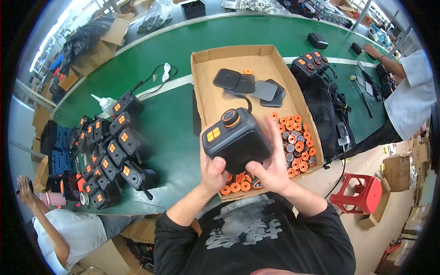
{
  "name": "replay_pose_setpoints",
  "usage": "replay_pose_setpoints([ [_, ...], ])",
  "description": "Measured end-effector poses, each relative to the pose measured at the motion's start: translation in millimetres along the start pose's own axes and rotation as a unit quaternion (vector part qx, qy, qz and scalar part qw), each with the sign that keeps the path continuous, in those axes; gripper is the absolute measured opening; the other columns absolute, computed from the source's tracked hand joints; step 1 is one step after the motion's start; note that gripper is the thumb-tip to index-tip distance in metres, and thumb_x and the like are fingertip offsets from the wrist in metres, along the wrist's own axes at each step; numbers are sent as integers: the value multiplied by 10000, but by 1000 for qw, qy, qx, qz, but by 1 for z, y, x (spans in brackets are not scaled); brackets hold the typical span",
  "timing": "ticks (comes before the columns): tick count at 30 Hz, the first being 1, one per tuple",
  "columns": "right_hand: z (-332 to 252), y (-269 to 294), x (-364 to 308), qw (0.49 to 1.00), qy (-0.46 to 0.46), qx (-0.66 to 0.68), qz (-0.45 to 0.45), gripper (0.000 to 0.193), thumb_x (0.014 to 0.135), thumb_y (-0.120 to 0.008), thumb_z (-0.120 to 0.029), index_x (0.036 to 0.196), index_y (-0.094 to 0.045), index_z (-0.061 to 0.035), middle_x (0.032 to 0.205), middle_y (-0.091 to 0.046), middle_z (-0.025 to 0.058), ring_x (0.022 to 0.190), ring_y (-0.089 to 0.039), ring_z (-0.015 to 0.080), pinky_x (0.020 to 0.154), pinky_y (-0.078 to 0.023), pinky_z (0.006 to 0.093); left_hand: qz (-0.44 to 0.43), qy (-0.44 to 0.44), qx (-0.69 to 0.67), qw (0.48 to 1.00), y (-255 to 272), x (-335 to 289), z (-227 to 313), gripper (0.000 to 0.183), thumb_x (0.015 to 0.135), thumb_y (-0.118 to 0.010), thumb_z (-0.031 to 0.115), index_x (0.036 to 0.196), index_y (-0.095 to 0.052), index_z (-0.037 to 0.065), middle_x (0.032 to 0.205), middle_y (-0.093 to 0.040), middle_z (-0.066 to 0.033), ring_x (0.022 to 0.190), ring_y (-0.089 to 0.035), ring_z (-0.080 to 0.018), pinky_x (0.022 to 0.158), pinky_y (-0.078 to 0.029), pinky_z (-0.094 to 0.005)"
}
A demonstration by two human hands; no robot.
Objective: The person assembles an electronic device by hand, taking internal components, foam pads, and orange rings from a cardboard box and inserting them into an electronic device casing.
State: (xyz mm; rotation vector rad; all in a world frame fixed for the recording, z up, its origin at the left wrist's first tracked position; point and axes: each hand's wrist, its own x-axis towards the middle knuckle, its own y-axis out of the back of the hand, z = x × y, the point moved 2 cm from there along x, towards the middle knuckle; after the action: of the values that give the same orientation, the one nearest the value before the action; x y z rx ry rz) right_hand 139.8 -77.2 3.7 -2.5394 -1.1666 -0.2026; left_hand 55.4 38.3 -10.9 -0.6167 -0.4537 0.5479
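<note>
Above the near half of a shallow cardboard tray (233, 53), I hold a black boxy device (238, 140) with four orange buttons, an orange-ringed dial and a cable at its back. My left hand (212, 173) grips its left side, thumb on the near face. Closed around the right side is my right hand (276, 167), its thumb also on the near face. Orange ring-shaped knobs (306, 156), some with silvery centres, lie heaped in the tray's right and near parts. Several dark square pads (228, 79) overlap at its far end.
Several similar devices (129, 142) crowd the green table at left, near a white bottle (106, 105) and white cable (166, 73). More devices (308, 65) and black cords stand right of the tray. People work at far right (412, 94) and lower left (73, 233). A red stool (357, 192) stands on the floor.
</note>
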Motion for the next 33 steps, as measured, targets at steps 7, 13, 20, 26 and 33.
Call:
replay_pose_setpoints([
  [7,-22,29,20,992,-22,-94,-75,818,742,-801,-75,1425,-360,10,1306,-513,153,1211,-509,214,1039,-398,344,-43,118,54,991,11,10,9,718,800,-754,238,1339,-367,-37,1249,-515,-104,1152,-517,-171,991,-420,-309],
  [13,-28,35,23,985,-39,-113,-125,782,741,-801,-97,1400,-393,5,1301,-510,160,1204,-513,224,1021,-408,353,-54,98,130,985,6,8,11,680,813,-732,261,1331,-432,-63,1192,-567,-95,1092,-545,-152,979,-412,-289],
  [20,-38,4,24,724,366,-580,73,720,763,-747,-304,1351,-450,-11,1366,-460,206,1232,-477,373,1023,-386,497,21,57,0,998,-3,8,9,613,842,-687,207,1322,-393,-37,1232,-557,-132,1128,-565,-211,1024,-415,-345],
  [26,-41,-13,30,751,295,-589,-50,812,654,-780,-370,1318,-469,-20,1340,-465,161,1230,-458,356,1026,-376,498,33,93,-15,995,-6,3,11,575,853,-669,172,1309,-377,-20,1229,-538,-135,1124,-558,-211,1002,-444,-356],
  [33,-37,-18,34,764,320,-560,-13,789,543,-869,-239,1213,-510,-29,1224,-516,139,1133,-499,350,946,-425,468,64,64,1,996,-6,-1,5,561,859,-636,231,1311,-392,5,1219,-540,-113,1118,-558,-207,982,-452,-354],
])
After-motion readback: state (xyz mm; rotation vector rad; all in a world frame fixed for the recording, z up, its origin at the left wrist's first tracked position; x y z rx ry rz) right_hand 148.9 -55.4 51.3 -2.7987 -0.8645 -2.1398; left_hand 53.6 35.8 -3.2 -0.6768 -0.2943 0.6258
